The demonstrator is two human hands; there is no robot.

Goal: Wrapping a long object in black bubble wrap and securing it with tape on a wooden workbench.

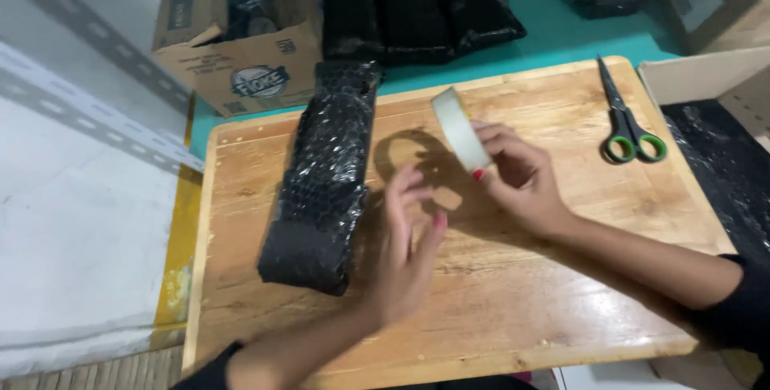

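Right hand pinching tape roll up over table, left hand open, fingers spread, holding nothing. Black bubble-wrapped parcel lies just left of left hand, long axis running near-to-far. Scissors far right.

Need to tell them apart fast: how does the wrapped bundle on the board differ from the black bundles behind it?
The wrapped bundle lies alone on the wooden board, lengthwise; the black bundles sit side by side on the teal surface. The first shows glossy bubble wrap; the others look duller. Both are black and wrapped.
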